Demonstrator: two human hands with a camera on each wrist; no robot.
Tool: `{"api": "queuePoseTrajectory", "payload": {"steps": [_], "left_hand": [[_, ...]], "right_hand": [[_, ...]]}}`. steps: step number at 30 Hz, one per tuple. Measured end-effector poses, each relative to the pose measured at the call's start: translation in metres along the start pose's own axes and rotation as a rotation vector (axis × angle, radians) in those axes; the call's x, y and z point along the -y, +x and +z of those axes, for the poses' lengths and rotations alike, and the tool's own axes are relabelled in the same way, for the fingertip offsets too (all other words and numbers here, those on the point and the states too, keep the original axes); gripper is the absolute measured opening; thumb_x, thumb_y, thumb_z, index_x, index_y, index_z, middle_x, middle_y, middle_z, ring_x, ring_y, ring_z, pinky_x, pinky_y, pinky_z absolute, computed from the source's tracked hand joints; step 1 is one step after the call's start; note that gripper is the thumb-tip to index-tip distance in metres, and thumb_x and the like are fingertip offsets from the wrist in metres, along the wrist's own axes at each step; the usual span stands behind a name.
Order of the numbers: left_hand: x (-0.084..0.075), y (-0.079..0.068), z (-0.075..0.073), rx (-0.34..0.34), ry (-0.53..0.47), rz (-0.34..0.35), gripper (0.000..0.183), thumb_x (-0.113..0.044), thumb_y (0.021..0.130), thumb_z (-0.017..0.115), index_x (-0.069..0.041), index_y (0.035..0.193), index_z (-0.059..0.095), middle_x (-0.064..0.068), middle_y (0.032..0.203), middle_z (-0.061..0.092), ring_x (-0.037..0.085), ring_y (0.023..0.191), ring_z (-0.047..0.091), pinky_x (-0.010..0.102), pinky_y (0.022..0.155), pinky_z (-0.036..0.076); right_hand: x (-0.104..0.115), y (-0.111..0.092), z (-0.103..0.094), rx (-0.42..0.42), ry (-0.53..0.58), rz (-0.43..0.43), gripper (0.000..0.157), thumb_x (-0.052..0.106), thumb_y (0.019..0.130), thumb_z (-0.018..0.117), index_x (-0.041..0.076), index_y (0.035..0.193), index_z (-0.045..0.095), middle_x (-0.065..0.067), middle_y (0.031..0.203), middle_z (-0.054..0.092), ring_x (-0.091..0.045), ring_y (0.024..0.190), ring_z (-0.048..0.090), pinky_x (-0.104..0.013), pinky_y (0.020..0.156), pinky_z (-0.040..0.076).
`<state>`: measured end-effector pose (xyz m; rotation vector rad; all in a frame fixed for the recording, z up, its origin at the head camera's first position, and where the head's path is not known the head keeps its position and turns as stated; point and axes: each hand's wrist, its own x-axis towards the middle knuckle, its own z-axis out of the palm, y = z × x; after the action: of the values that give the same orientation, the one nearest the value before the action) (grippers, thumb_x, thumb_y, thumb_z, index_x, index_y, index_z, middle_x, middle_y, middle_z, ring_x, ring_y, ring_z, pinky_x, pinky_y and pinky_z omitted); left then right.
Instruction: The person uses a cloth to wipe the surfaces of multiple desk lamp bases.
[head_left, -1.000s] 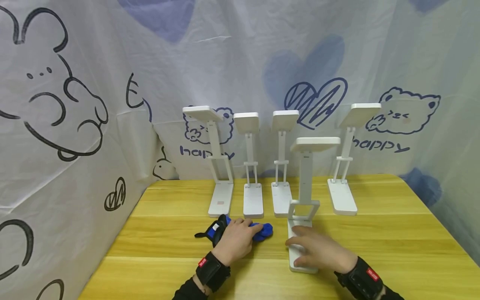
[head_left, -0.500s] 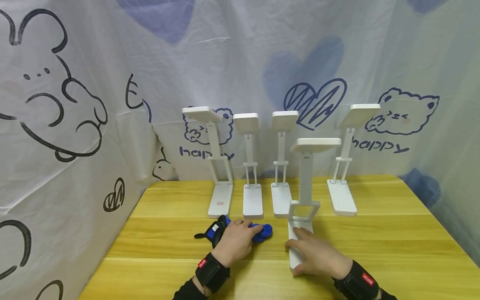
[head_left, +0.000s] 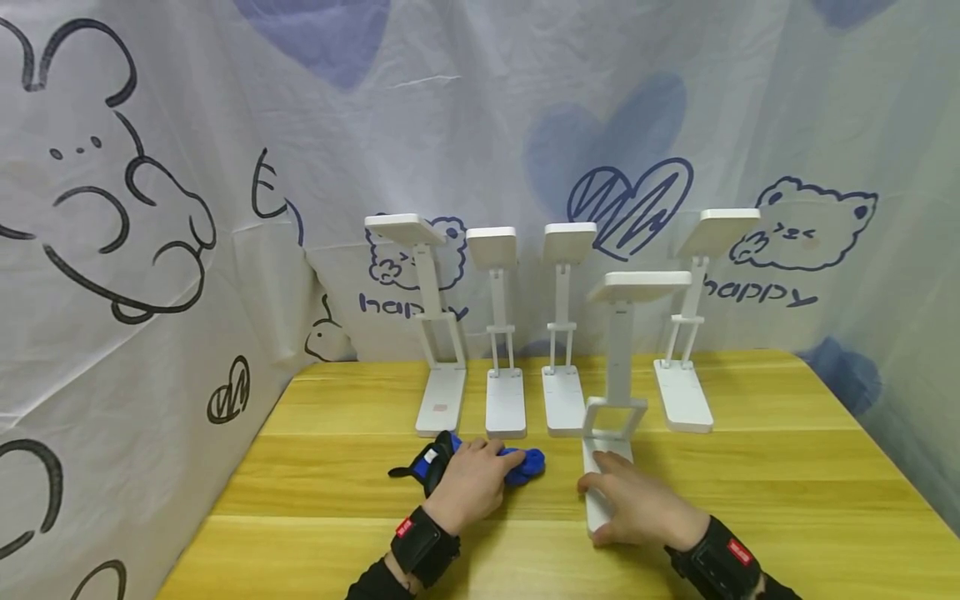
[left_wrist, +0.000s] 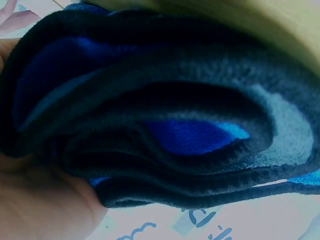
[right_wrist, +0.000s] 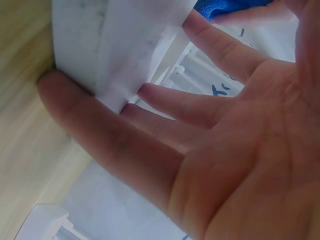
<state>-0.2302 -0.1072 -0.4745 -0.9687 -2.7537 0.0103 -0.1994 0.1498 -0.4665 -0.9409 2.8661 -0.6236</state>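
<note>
My left hand [head_left: 468,483] grips a bunched blue cloth with black edging [head_left: 527,467] on the table. Close up in the left wrist view, the folded cloth [left_wrist: 185,137] shows several dark-edged layers, with part of the hand at the left edge. A white folding desk lamp [head_left: 618,358] stands upright in front of the others. Its base is between the thumb and fingers of my right hand [head_left: 641,504]. From the right wrist, the thumb lies along one side of the white base [right_wrist: 125,45] and the fingertips touch the other.
Behind stand more white desk lamps: one at the left [head_left: 441,400], two in the middle [head_left: 506,400] [head_left: 562,396], and one at the right [head_left: 684,396]. The wooden table [head_left: 300,500] backs onto a printed white cloth [head_left: 480,100] that also hangs at the sides.
The right hand has closed its thumb and fingers on the front lamp's base, and the lamp has shifted slightly to the right. My left hand and the cloth have stayed put.
</note>
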Motion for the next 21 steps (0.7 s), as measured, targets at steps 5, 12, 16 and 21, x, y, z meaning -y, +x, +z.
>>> {"api": "queuePoseTrajectory", "payload": {"steps": [5,12,16,21], "left_hand": [[0.000,0.000,0.001,-0.002,0.002,0.002,0.039,-0.009,0.088,0.057,-0.023,0.124,0.063,0.008,0.110,0.065,0.027,0.096,0.058,0.047,0.084,0.051],[0.000,-0.001,0.002,-0.007,-0.006,0.001,0.039,-0.010,0.089,0.057,-0.023,0.125,0.063,0.008,0.109,0.065,0.027,0.096,0.058,0.046,0.084,0.051],[0.000,0.000,0.002,-0.014,-0.003,0.001,0.039,-0.010,0.089,0.056,-0.023,0.125,0.063,0.008,0.109,0.065,0.027,0.095,0.058,0.046,0.084,0.051],[-0.001,-0.001,0.003,-0.024,0.002,0.003,0.037,-0.010,0.090,0.056,-0.023,0.124,0.064,0.008,0.108,0.066,0.027,0.094,0.058,0.046,0.083,0.051]], "right_hand": [[-0.002,-0.001,-0.001,-0.018,-0.003,0.018,0.047,0.027,0.058,0.086,0.014,0.099,0.066,-0.021,0.120,0.051,-0.035,0.103,0.049,-0.051,0.076,0.050],[-0.004,-0.002,-0.006,-0.006,0.032,0.081,0.046,0.026,0.058,0.086,0.017,0.098,0.066,-0.021,0.125,0.049,-0.035,0.107,0.047,-0.053,0.080,0.049],[-0.008,-0.003,-0.008,-0.012,0.037,0.091,0.045,0.023,0.058,0.085,0.017,0.098,0.066,-0.025,0.130,0.047,-0.037,0.109,0.047,-0.053,0.079,0.050],[-0.014,-0.003,-0.011,-0.013,0.029,0.105,0.045,0.023,0.059,0.085,0.018,0.099,0.065,-0.024,0.130,0.047,-0.036,0.108,0.047,-0.052,0.078,0.050]]}}
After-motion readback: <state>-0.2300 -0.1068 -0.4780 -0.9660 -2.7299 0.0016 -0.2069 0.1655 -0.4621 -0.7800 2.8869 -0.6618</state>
